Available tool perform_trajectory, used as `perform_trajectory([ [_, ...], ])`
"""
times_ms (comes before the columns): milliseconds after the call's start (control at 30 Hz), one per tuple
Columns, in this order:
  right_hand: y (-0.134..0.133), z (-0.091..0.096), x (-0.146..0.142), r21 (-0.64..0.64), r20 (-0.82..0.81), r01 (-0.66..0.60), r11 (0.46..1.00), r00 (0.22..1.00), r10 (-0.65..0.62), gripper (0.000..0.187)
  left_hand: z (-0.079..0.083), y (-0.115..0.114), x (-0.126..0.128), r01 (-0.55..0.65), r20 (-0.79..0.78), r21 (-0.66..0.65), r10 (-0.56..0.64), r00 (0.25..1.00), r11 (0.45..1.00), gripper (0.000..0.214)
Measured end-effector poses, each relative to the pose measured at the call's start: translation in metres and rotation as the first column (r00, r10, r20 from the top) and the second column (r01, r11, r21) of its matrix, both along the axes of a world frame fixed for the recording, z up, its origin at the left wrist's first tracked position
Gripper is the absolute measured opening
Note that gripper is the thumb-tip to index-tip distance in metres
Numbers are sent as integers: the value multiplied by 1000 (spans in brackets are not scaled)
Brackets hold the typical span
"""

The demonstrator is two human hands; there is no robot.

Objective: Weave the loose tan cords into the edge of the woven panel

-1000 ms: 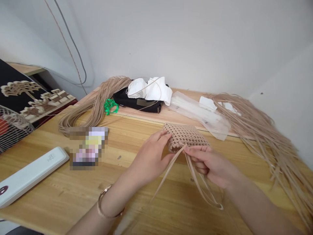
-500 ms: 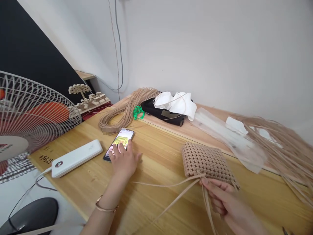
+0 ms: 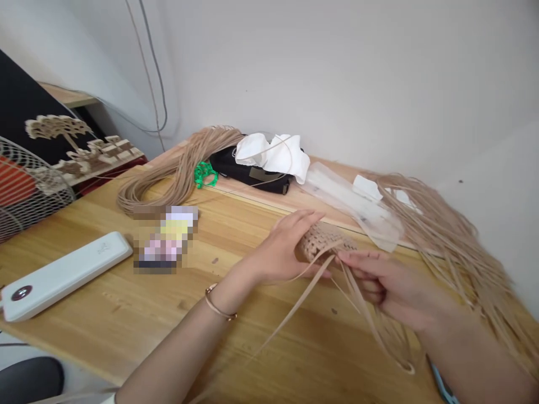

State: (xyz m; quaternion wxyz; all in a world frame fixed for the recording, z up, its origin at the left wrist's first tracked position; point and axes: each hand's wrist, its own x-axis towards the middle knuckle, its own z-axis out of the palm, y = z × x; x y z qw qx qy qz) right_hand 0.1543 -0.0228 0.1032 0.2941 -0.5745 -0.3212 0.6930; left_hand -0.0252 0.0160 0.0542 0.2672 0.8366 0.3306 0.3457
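Note:
A tan woven piece (image 3: 324,240) with an open lattice is held just over the table, between my two hands. My left hand (image 3: 280,252) is wrapped round its left end, fingers on the far side and thumb underneath; the fingertips are partly hidden. At its near edge my right hand (image 3: 379,280) pinches the weave where loose strips come out, thumb and index finger together. Several long flat tan strips (image 3: 298,306) trail from there toward the table's near side, and one makes a loop below my right hand.
Left of my hands lie a phone (image 3: 168,238), blurred by pixels, and a white power bank (image 3: 67,275). Behind are a strip coil (image 3: 168,179), green ribbon (image 3: 206,175), black pouch (image 3: 252,171) with white paper, plastic bag (image 3: 357,210) and strip bundle (image 3: 446,235). A fan (image 3: 25,185) stands left.
My left hand has left the phone and moved right onto the woven piece. The piece has been lifted and tilted in my right hand's pinch. The view has shifted rightward.

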Motion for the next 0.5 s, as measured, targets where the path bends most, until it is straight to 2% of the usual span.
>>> perform_trajectory([
  [100,1,16,4,21,17,23,1000,1000,-23,39,10,-3,11,-7,80,-35,10,997,999,62],
  [167,1,25,5,22,29,34,999,999,-34,37,18,-7,13,-12,91,-83,19,996,996,55],
  [300,1,34,5,12,67,51,999,996,-51,34,30,-12,16,-35,90,-141,48,995,989,48],
  [400,3,35,6,-6,84,98,995,992,-97,30,33,-11,22,-77,57,-179,88,994,981,47],
  [500,6,34,9,-48,124,155,987,981,-148,24,33,-9,25,-69,49,-235,82,995,970,50],
])
